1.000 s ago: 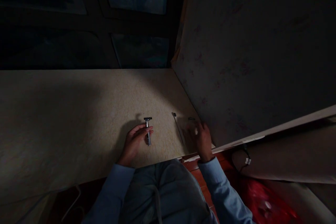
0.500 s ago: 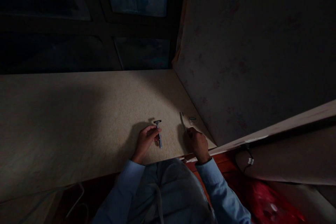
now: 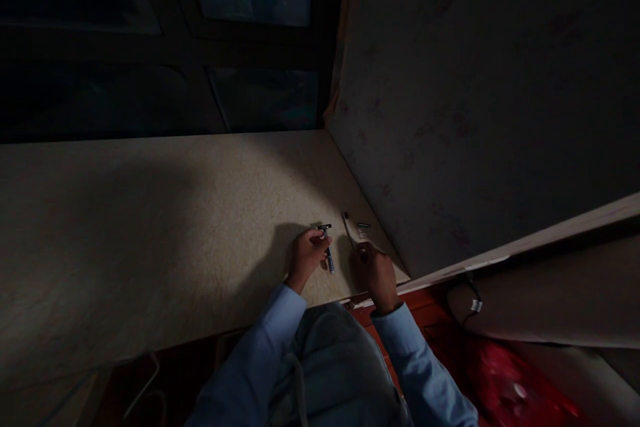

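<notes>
My left hand (image 3: 309, 257) pinches a razor (image 3: 329, 260) near its neck. The razor's dark head (image 3: 325, 226) points away from me and its handle slants down toward the near edge. To the right, my right hand (image 3: 379, 273) has its fingers closed around the lower end of a thin pale toothbrush (image 3: 349, 230), whose small dark head points to the window side. Just right of the toothbrush, a small dark bar with a clear part (image 3: 365, 226) lies on the ledge; its exact kind is too dim to tell.
The pale marbled ledge (image 3: 165, 233) runs along dark window panes (image 3: 265, 100). A patterned wall (image 3: 440, 120) bounds it on the right. Below are a red plastic bag (image 3: 520, 387), a dark cable with a white tag (image 3: 476, 305), and a white cord (image 3: 144, 387) at lower left.
My left hand has moved right with the razor, closer to the toothbrush. My right hand stays in about the same place, and the toothbrush has turned slightly in its grip.
</notes>
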The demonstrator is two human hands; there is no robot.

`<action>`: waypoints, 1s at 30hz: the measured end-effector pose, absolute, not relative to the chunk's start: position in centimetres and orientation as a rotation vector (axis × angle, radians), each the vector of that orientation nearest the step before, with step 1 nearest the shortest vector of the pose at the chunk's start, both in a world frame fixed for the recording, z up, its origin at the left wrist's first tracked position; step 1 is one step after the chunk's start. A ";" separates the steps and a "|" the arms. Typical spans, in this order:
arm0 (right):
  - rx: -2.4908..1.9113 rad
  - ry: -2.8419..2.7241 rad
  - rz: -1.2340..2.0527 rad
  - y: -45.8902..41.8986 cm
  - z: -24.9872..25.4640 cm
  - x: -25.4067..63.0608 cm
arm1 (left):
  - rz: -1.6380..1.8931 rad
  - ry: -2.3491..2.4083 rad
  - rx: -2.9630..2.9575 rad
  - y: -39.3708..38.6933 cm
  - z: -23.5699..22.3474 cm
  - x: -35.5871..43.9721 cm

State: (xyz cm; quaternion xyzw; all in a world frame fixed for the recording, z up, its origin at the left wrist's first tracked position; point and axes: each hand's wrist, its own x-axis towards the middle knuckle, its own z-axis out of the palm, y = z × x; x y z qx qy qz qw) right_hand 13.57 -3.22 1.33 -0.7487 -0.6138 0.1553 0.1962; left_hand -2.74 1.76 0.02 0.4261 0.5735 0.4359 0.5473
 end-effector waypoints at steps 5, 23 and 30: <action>-1.972 -1.721 0.488 -3.4 0.6 13.4 | 0.941 1.609 1.349 3.1 0.3 -0.8; -1.894 -2.091 0.388 3.2 1.2 18.5 | 0.864 1.751 1.667 3.6 0.1 0.2; -1.886 -2.120 0.369 3.2 0.8 18.9 | 0.996 1.718 1.626 3.4 -1.1 0.0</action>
